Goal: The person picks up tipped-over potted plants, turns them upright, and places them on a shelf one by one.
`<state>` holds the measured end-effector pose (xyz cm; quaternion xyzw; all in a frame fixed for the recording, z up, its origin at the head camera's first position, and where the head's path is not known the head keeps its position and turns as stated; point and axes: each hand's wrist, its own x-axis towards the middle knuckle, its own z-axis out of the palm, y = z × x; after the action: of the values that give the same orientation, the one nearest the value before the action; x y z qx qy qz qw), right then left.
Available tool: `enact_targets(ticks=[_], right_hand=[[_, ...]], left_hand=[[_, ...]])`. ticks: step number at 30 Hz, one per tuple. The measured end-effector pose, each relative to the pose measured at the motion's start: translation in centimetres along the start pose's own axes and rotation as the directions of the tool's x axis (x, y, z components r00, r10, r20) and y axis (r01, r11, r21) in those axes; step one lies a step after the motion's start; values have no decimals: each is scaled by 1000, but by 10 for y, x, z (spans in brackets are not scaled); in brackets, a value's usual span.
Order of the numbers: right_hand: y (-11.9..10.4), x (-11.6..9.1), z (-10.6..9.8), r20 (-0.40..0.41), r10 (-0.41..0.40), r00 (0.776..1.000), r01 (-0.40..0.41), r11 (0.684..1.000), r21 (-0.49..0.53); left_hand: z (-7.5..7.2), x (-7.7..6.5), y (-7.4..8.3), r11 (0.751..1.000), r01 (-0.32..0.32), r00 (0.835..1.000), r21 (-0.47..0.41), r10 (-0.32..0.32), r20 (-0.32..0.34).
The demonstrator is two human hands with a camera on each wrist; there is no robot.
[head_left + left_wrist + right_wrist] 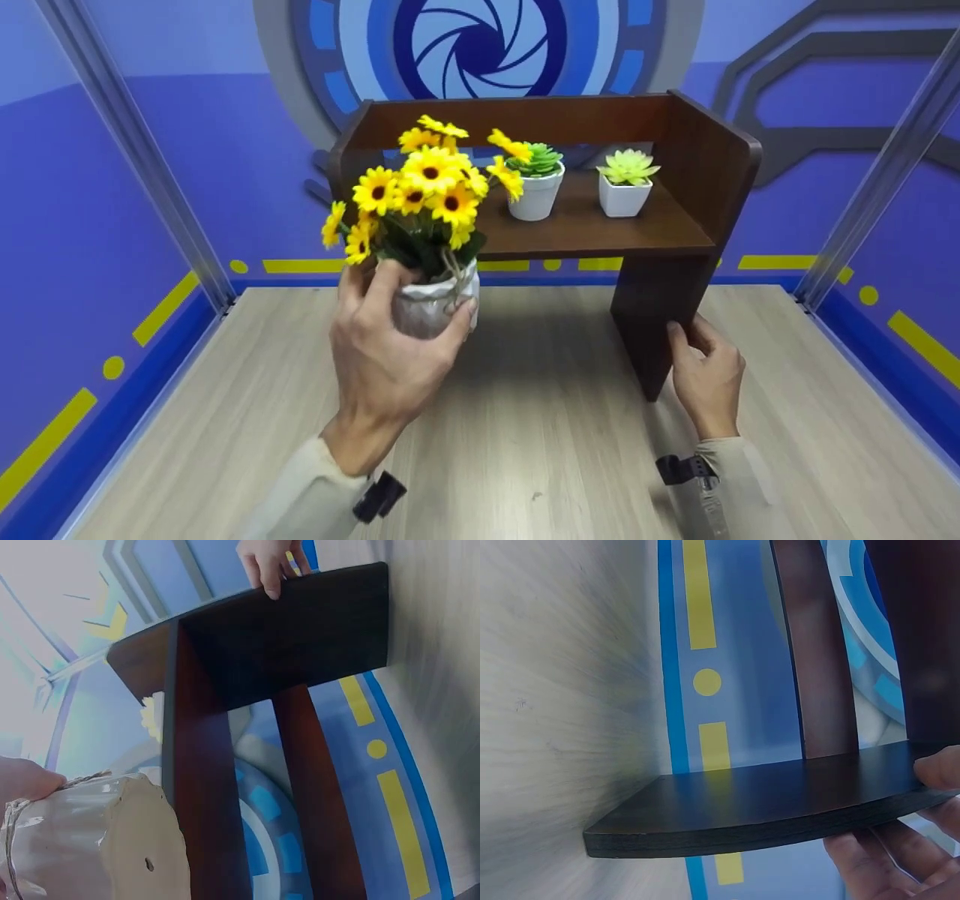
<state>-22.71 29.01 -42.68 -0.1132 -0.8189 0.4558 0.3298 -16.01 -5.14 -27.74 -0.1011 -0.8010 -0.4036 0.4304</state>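
My left hand grips a white pot of yellow artificial daisies, raised in front of the left part of a dark brown wooden shelf. Twine is tied round the pot's rim. In the left wrist view the pot's underside shows a small hole, with a thumb on its side. My right hand pinches the front edge of the shelf's right side panel, thumb on the inner face and fingers on the outer. The daisies hide much of the shelf's left side.
On the shelf board stand a green succulent in a round white pot and a pale green succulent in a square white pot. The shelf stands on a light wood-grain table, with blue printed walls behind and at both sides.
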Motion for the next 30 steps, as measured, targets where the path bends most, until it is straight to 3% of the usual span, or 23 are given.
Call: enact_targets(ticks=[15,30], right_hand=[[2,1,1,-15,-9,1000,9,1000,-14],[1,3,2,-2,0,1000,0,1000,-12]], left_hand=[[8,27,6,998,-51,998,27,52,-22],[22,61,4,998,-9,999,63,11,-39]])
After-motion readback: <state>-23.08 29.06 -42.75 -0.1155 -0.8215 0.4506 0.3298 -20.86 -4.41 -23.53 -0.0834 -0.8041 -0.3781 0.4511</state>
